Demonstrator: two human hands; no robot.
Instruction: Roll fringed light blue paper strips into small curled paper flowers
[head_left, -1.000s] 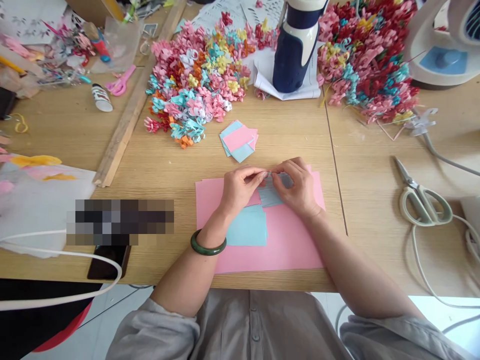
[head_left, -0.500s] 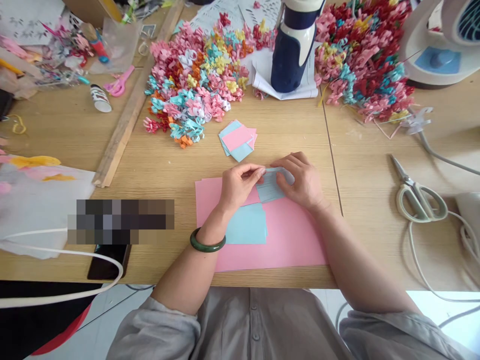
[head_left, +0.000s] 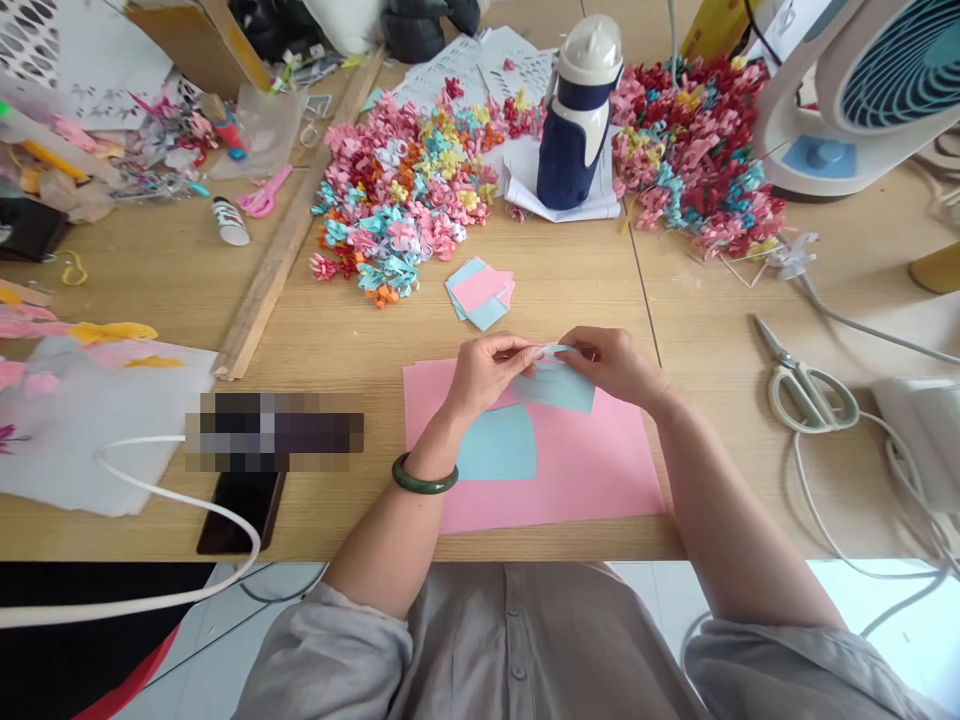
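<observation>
My left hand (head_left: pixel 487 374) and my right hand (head_left: pixel 619 365) both pinch the top edge of a light blue paper slip (head_left: pixel 556 386), held just above a large pink sheet (head_left: pixel 585 470) on the wooden table (head_left: pixel 337 330). A green bangle (head_left: pixel 424 480) circles my left wrist. A small stack of blue paper (head_left: pixel 497 444) lies on the pink sheet beside my left wrist. A little pile of blue and pink squares (head_left: pixel 481 291) rests beyond my hands.
Two heaps of curled paper flowers (head_left: pixel 397 200) (head_left: pixel 694 160) flank a navy and white bottle (head_left: pixel 574 125). Scissors (head_left: pixel 806 385) and cables lie at the right, a fan (head_left: pixel 855 100) behind. A wooden strip (head_left: pixel 277 260), phone (head_left: pixel 240 505) and craft clutter fill the left.
The blue slip has been lifted slightly and my right hand has shifted to pinch its upper right edge. The camera has tilted up, showing more of the far table.
</observation>
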